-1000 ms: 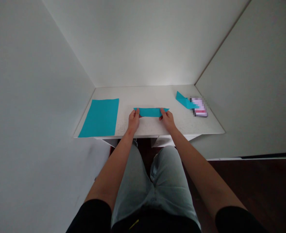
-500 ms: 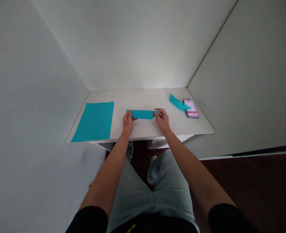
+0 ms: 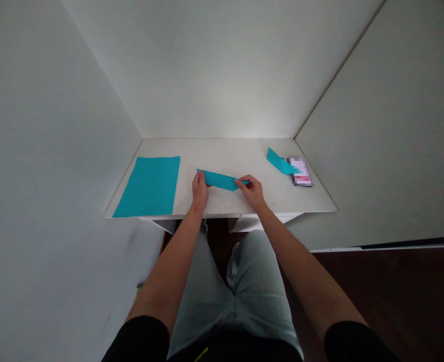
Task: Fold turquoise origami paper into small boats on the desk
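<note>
A narrow folded strip of turquoise paper (image 3: 219,180) with pointed ends stretches between my two hands, over the middle of the white table. My left hand (image 3: 199,191) grips its left end, thumb on top and fingers partly hidden behind. At the other end, my right hand (image 3: 252,190) pinches the strip near its right tip between thumb and fingers. The strip slants, its right end lower in the view than its left.
Flat turquoise paper (image 3: 148,185) lies at the left of the white table (image 3: 222,153). Toward the right rests another folded turquoise paper piece (image 3: 277,162), partly over a pixelated, phone-like object (image 3: 301,176). Walls enclose the table at the back and both sides.
The strip's right end has dropped toward me along with my right hand, so the strip now slants. My left hand keeps its hold. The whole view has shifted slightly.
</note>
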### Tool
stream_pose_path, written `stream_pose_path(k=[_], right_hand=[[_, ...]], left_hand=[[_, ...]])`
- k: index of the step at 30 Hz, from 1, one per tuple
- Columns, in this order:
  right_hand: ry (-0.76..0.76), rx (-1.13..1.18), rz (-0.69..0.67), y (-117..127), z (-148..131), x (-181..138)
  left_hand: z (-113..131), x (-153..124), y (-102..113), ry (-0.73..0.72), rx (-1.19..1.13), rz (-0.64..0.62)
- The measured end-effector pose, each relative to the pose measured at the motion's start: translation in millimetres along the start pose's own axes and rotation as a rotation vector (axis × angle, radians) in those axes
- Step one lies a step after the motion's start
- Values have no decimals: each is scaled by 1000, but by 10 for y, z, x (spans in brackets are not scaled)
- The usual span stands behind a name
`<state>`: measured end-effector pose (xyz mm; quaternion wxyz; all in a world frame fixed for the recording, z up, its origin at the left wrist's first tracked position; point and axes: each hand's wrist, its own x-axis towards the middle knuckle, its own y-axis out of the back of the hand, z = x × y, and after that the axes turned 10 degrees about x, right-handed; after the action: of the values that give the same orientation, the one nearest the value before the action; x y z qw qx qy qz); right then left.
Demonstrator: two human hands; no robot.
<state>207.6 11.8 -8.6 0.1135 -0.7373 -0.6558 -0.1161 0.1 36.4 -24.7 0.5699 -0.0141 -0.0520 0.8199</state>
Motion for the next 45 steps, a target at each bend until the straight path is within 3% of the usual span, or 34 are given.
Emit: stream_pose_path(k=[5,11,14,20,23,27,33,36,40,42,45], right_hand=[[-118,-46,-93,13,-27,-6],[-100,-74,76,102,-107,17],[-36,-249,62,416,-151,111],[123,-794,-19,1340,-219,517],[95,-1051,-19,1524,-280,606],[141,-1196,161,1265,-299,344],[165,-1002,-43,513,-116,-372],[158,-967,-74,385,-56,-481],[175,-983,-94,415,-31,-425],[193,-990,-100,432,-20,-400],[205,-994,-85,429,-5,-395]], left_hand=[[19,-6,0,32,-53,-13],[94,-31,-21,17,-197,-9],[97,-53,-30,11,-176,-34],[90,-74,-45,-19,-145,-92],[97,-75,-44,-24,-121,-101],[104,-89,-54,-35,-85,-131],[240,-85,-80,13,-40,-164],[451,-113,180,-68,56,-214],[687,-261,983,-341,446,-344],[689,-357,1442,-432,728,-252],[578,-494,1969,-376,1078,-145]])
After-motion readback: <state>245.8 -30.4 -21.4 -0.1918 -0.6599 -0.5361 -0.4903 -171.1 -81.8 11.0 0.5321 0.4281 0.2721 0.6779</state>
